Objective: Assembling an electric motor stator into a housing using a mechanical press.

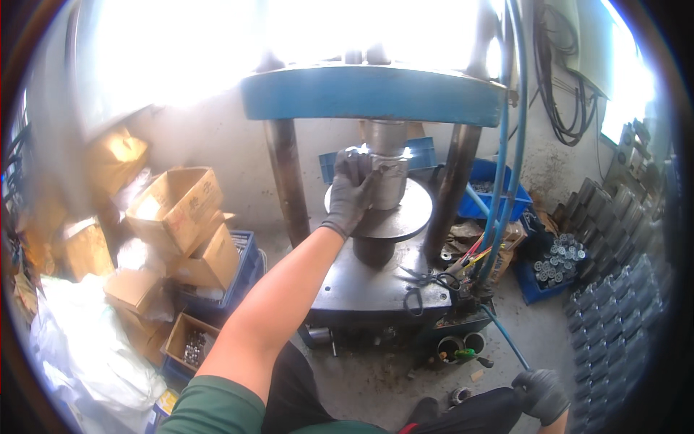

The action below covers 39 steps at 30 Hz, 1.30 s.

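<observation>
My left hand (352, 192), in a dark grey glove, reaches forward and grips the left side of a metal cylinder (391, 184). That cylinder stands upright on a round steel plate (417, 210), directly under the ram (387, 134) of a blue-framed press (369, 94). Whether ram and cylinder touch is hard to make out. Low at the right, my gloved right hand (542, 396) is closed around the end of a blue lever (504, 335), which slants down from the press's side. Some of the left fingertips are hidden behind the cylinder.
Scissors (442, 279) lie on the press bed (340, 286). Blue hoses (515, 145) run down its right side. Blue bins (538, 289) and stacked metal cylinders (614, 325) stand to the right. Cardboard boxes (173, 210) and white sacks (87, 347) crowd the left.
</observation>
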### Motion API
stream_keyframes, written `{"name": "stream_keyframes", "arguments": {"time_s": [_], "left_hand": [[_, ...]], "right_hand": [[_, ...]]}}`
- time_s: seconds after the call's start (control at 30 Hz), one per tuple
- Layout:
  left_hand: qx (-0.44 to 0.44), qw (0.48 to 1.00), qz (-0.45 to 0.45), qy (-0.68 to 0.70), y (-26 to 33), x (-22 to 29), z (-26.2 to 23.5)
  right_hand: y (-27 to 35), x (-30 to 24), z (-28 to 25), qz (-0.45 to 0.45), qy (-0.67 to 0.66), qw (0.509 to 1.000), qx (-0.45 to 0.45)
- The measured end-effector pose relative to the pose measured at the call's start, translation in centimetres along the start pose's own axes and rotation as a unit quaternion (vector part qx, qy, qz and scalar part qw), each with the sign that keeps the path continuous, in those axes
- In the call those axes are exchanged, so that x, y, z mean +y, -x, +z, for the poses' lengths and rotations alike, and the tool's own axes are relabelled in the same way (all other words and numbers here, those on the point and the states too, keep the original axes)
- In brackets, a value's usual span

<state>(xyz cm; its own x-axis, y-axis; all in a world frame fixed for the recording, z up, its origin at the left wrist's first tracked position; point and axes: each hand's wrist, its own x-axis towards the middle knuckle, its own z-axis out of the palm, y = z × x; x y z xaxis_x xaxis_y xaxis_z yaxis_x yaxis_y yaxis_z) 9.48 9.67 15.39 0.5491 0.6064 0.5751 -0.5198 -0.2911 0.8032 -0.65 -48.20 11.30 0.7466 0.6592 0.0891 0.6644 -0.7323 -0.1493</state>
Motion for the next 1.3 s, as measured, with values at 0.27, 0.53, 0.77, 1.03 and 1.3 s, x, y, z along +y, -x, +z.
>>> {"name": "stream_keyframes", "arguments": {"time_s": [0.27, 0.53, 0.77, 1.03, 1.3], "left_hand": [[-0.002, 0.999, 0.014, -0.040, -0.2, -0.4, -0.3], [0.011, 0.993, 0.023, -0.116, -0.2, 0.2, -0.7], [0.000, 0.991, -0.011, -0.137, -0.4, 0.2, -0.6], [-0.010, 0.996, -0.042, -0.079, -1.0, -0.4, -0.7], [-0.002, 0.991, -0.054, -0.123, -0.2, 1.5, -1.0]], "right_hand": [[0.5, -2.4, -1.3, 0.052, -0.068, 0.996, -0.038], [0.7, -2.1, -1.0, 0.051, -0.073, 0.996, -0.016], [0.7, -2.5, -1.0, 0.066, -0.105, 0.992, 0.016], [0.5, -2.2, -0.9, 0.045, -0.104, 0.993, 0.029], [-0.5, -2.7, -2.0, 0.085, -0.053, 0.994, -0.038]]}}
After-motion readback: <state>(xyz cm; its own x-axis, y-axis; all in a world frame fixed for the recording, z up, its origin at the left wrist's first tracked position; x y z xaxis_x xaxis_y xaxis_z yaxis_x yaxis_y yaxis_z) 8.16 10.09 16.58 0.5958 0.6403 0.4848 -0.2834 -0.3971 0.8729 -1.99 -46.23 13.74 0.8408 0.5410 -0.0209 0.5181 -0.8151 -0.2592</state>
